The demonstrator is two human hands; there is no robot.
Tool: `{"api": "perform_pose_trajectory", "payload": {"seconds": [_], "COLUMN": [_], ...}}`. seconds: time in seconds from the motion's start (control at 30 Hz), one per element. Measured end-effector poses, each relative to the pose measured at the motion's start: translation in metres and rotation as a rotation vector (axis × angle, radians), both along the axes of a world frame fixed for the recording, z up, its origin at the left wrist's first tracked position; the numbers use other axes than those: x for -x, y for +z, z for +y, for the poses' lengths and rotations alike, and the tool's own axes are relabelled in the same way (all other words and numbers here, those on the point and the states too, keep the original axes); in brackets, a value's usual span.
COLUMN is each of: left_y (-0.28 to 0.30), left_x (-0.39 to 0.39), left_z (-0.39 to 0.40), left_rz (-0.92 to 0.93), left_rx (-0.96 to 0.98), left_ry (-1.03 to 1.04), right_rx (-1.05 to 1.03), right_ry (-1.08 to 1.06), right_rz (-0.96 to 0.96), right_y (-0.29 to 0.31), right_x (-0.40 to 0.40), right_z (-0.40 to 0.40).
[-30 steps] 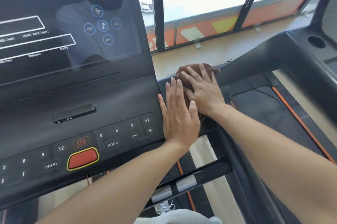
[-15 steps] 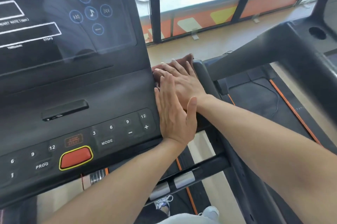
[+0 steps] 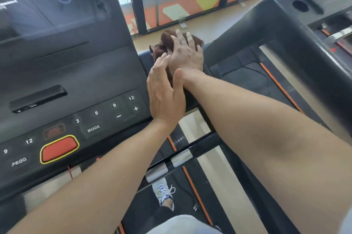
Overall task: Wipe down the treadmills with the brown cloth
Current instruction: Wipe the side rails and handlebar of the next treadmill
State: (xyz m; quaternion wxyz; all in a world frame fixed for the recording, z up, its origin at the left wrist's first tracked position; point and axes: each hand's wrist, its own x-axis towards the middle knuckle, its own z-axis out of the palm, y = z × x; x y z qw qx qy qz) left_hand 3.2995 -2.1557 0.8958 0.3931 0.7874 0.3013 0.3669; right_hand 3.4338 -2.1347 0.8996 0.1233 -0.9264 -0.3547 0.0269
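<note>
The brown cloth [image 3: 167, 44] is lying bunched under the right hand [image 3: 185, 55], on the dark side rail [image 3: 145, 60] just right of the treadmill console [image 3: 76, 81]. Half a second ago it was tucked tight against the console's edge; now it is sitting further out along the rail, with folds showing beyond and to the left of the fingertips. A second ago it was out there too, so the hand is scrubbing back and forth, and this stretch of rail is probably getting its last passes before the wiping moves on.

The right hand is pressing flat on the cloth, its fingers [image 3: 179, 36] straight and slightly spread, gripping nothing, with the forearm reaching in from the lower right. The left hand [image 3: 164, 94] is lying open as well, fingers together and straight, its fingertips touching the right hand near the wrist and its thumb resting over that wrist. Its palm is sitting beside the console's keypad [image 3: 114, 111], just right of the plus button.
</note>
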Motion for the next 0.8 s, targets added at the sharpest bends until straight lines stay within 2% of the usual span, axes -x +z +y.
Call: {"api": "perform_pose_trajectory", "payload": {"seconds": [0.07,0.13,0.27,0.33,0.4,0.53,0.63,0.8], "left_y": [0.005,0.006,0.002,0.000,-0.007,-0.038,-0.043,-0.029], "left_x": [0.007,0.018,0.049,0.059,0.067,0.081,0.081,0.078], "left_z": [-0.001,-0.004,-0.029,-0.055,-0.088,-0.158,-0.183,-0.172], "left_rz": [-0.030,-0.021,0.171,0.265,0.384,0.624,0.761,0.875], "left_rx": [0.143,0.222,0.212,0.195,0.091,-0.064,-0.198,-0.231], "left_ry": [0.005,-0.091,-0.377,-0.381,-0.349,-0.306,-0.236,-0.261], "right_rx": [-0.045,-0.086,-0.181,-0.227,-0.230,-0.132,0.016,0.252], "right_ry": [-0.089,-0.170,-0.260,-0.251,-0.228,-0.198,-0.234,-0.336], "right_rz": [0.092,0.217,0.524,0.639,0.686,0.690,0.596,0.394], "right_y": [-0.001,0.000,0.003,0.001,-0.003,-0.013,-0.015,-0.023], "right_x": [-0.001,-0.001,0.014,0.031,0.055,0.110,0.153,0.182], "right_z": [-0.026,-0.062,-0.148,-0.201,-0.259,-0.372,-0.438,-0.468]}}
